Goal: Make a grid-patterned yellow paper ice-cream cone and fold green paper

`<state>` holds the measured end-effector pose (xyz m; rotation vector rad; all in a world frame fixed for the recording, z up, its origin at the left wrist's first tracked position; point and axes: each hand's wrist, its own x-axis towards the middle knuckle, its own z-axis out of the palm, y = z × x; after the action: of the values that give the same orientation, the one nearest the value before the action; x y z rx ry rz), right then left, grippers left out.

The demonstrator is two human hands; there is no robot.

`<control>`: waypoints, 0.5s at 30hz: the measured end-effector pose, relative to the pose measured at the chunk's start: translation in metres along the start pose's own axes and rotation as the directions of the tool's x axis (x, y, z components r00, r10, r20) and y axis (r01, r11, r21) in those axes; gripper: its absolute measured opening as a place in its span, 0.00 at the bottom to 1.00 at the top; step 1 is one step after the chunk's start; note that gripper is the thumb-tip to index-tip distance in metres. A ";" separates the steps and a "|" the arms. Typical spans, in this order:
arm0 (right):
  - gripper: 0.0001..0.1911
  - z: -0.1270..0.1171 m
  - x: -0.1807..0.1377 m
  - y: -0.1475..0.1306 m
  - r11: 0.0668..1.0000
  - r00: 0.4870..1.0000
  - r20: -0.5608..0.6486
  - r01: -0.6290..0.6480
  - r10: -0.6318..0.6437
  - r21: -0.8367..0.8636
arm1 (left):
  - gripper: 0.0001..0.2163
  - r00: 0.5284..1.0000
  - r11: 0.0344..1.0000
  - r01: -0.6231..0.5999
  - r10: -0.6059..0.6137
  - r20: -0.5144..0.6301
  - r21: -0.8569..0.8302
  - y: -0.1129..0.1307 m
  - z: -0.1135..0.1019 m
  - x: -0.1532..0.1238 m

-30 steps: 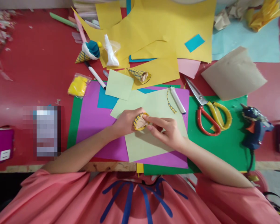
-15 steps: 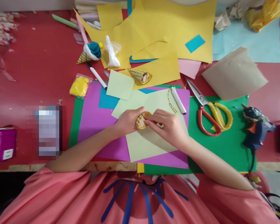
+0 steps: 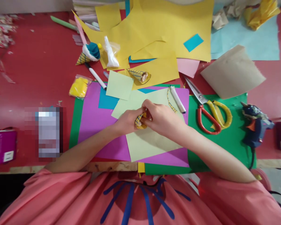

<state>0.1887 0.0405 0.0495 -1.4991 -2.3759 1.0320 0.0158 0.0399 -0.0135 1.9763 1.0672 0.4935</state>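
Between my hands is a small yellow paper cone [image 3: 139, 120] with dark grid lines, its mouth turned toward me and something pale inside. My left hand [image 3: 127, 121] wraps round the cone from the left. My right hand [image 3: 159, 117] is bent over it from the right, its thumb at the mouth and its fingers curled at the far rim. Under both hands lies a pale green sheet [image 3: 154, 142]. Beyond them a second grid-lined cone [image 3: 136, 74], stuffed with crumpled paper, rests on a yellow strip [image 3: 165, 71].
Scissors [image 3: 202, 103] and a glue gun [image 3: 257, 128] lie to the right on green sheet. A white marker [image 3: 178, 99] is beyond my right hand. At left are a finished-looking paper ice cream [image 3: 90, 52], a yellow clay packet [image 3: 79, 87] and a blurred phone [image 3: 48, 132].
My right hand has turned over and moved slightly left, its fingers now curled over the far rim of the cone instead of pinching at the mouth. My left hand keeps its hold.
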 end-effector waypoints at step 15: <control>0.15 -0.015 0.014 0.010 0.985 0.974 0.206 0.062 -0.095 0.163 | 0.08 0.998 0.998 -0.039 0.037 -0.054 -0.039 -0.001 -0.002 0.001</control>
<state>0.1964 0.0625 0.0516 -1.2876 -2.4029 1.3865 0.0148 0.0422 -0.0134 1.9608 1.0458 0.5874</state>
